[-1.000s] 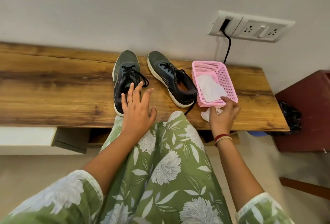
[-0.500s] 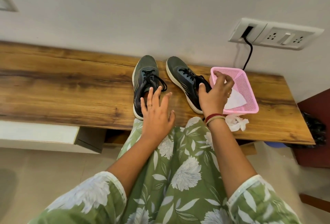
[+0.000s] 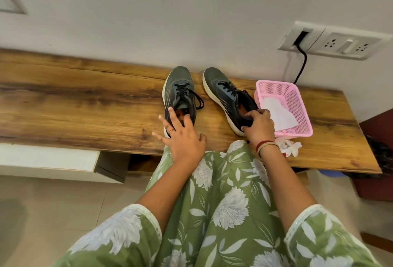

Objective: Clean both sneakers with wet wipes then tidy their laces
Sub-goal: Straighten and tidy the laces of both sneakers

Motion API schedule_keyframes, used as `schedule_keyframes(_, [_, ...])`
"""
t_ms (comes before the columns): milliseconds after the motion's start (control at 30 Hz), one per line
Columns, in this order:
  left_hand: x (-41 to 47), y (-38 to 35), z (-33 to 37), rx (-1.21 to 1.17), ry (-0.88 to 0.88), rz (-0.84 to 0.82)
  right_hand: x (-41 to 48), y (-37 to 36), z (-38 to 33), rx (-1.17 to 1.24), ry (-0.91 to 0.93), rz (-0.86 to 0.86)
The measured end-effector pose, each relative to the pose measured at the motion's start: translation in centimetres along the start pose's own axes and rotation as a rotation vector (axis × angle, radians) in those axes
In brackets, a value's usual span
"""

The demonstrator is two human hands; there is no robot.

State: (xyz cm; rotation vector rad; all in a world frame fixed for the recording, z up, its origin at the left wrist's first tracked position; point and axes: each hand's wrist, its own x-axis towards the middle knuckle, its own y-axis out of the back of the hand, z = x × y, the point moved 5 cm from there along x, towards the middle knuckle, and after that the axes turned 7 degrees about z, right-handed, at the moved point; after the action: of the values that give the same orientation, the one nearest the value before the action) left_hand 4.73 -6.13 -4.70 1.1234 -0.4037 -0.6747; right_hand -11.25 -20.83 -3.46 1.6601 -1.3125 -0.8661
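Two dark grey sneakers with black laces and white soles stand side by side on the wooden bench (image 3: 85, 101), toes to the wall. My left hand (image 3: 182, 137) hovers with fingers spread over the heel of the left sneaker (image 3: 179, 90), whose laces trail to the right. My right hand (image 3: 258, 126) grips the heel collar of the right sneaker (image 3: 225, 92). A white wet wipe (image 3: 276, 111) lies in the pink mesh basket (image 3: 297, 96) just right of that shoe. A crumpled used wipe (image 3: 291, 146) sits on the bench in front of the basket.
A wall socket panel (image 3: 340, 42) with a black cable (image 3: 303, 62) plugged in hangs above the basket. A dark red object (image 3: 376, 130) stands right of the bench. My green floral dress (image 3: 223, 213) covers my lap below the bench edge.
My right hand let go of the crumpled wipe beside the basket, passed over the basket and now grips the right sneaker's heel. My left hand stayed over the left sneaker. The camera panned left.
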Motion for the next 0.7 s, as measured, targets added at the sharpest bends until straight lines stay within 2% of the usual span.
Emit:
schedule_keyframes(133, [0.4,0.1,-1.0,-0.076,0.159,-0.032,-0.8,-0.2,-1.1,0.034,0.072,0.004])
schedule_keyframes(267, [0.1,0.8,-1.4,-0.195,0.222,-0.029,-3.0,-1.2,-3.3,0.0,0.172,-0.005])
schedule_keyframes(400, [0.2,1.6,-2.8,-0.281,0.31,0.016,-5.3,-2.0,-4.5,0.001,0.194,0.053])
schedule_keyframes(700, [0.4,1.6,-3.3,-0.389,0.332,0.062,-6.5,-1.9,-4.1,0.046,0.234,0.099])
